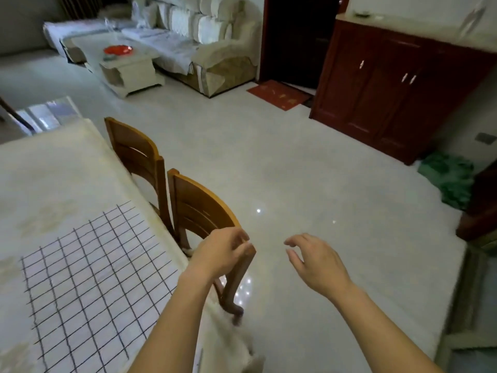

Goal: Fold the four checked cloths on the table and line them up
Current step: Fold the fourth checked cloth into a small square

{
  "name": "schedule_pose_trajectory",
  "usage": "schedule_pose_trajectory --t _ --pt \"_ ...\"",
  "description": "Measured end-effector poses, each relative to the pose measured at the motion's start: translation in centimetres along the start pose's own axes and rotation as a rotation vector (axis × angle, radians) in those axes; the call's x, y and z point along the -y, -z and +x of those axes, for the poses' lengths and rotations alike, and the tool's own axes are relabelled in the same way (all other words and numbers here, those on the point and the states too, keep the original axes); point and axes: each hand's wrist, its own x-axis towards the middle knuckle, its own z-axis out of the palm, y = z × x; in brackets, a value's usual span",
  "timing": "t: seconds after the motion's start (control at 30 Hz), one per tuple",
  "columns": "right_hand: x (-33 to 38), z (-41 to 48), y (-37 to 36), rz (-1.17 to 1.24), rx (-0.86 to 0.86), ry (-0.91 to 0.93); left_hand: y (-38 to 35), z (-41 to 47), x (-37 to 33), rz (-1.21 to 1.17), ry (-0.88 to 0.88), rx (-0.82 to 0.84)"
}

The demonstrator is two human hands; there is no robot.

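Note:
One checked cloth (91,275), white with a dark grid, lies spread flat on the near part of the table (53,179), which has a cream cover. No other checked cloth is in view. My left hand (226,251) is to the right of the table edge, its fingers curled over the top corner of the near wooden chair (199,205). My right hand (314,262) hovers over the floor further right, fingers loosely bent, holding nothing.
A second wooden chair (134,149) stands against the table's right side beyond the first. Pale floor lies to the right. A red-brown cabinet (390,87), a sofa (204,41) and a coffee table (126,63) stand at the far side of the room.

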Motion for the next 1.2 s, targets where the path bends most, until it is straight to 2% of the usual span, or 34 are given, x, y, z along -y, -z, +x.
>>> schedule_pose_trajectory --t 0.1,0.23,0.43,0.63,0.8,0.97,1.13,1.2 --pt "-0.9 4.2 -1.4 0.046 0.072 0.092 0.0 1.9 2.0 0.006 0.116 -0.041" --pt "-2.3 12.0 -3.3 0.097 0.172 0.248 -0.4 3.7 3.5 -0.028 0.309 -0.178" --pt "-5.6 23.6 -2.4 0.145 0.297 0.457 0.7 8.9 1.3 -0.027 0.518 -0.374" --pt "-9.8 34.8 2.8 0.169 0.202 0.538 4.6 17.2 -3.5 -0.056 0.52 -0.532" --pt "-6.1 40.3 3.8 0.194 0.238 0.717 6.1 20.2 -4.1 -0.045 0.603 -0.601" --pt "-1.8 46.2 4.7 0.168 0.235 0.845 9.8 23.3 -2.1 -0.048 0.647 -0.688" --pt "0.7 55.1 2.5 0.12 0.225 0.798 15.9 29.7 2.8 -0.068 0.618 -0.733" --pt "1.4 59.0 1.1 0.063 0.245 0.744 18.2 33.0 5.5 -0.069 0.594 -0.67"
